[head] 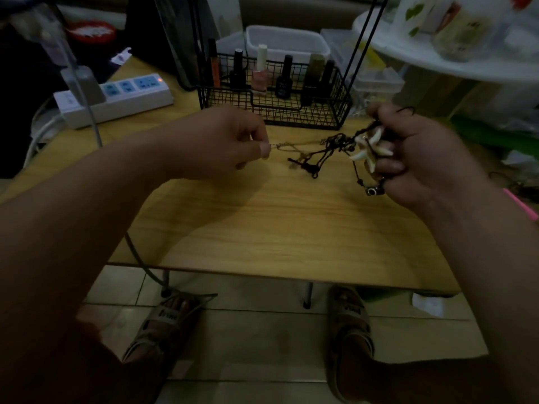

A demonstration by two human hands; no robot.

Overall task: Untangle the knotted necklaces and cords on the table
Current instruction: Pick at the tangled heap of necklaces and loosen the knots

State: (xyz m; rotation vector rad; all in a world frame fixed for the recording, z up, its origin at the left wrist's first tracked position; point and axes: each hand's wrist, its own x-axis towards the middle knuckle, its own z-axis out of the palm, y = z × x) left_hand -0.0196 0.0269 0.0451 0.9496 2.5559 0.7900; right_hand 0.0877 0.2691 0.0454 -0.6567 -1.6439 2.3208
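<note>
Two bare hands hold the work over the light wooden table, a little above the middle of the frame and just in front of the black wire basket of small bottles. Left of centre, the left hand pinches one end of a thin pale metal chain between thumb and forefinger. Right of centre, the right hand is closed round a bunch of pale claw-shaped pendants and the dark cord they hang from, with a small dark square bead dangling below its fingers. The chain runs almost level from left to right across the frame, drawn fairly straight, and vanishes into the tangle of black cords. That tangle sits just beside the pendants and well apart from the left pinch. So the long axis lies side to side, hand to hand, with the knot much nearer the right hand. A few black loops sag from the tangle toward the tabletop; whether they touch the wood cannot be told. As I judge it, the chain has to come out leftward along that line, or the right hand's fingers must loosen the loops, since only they are close to the knot.
</note>
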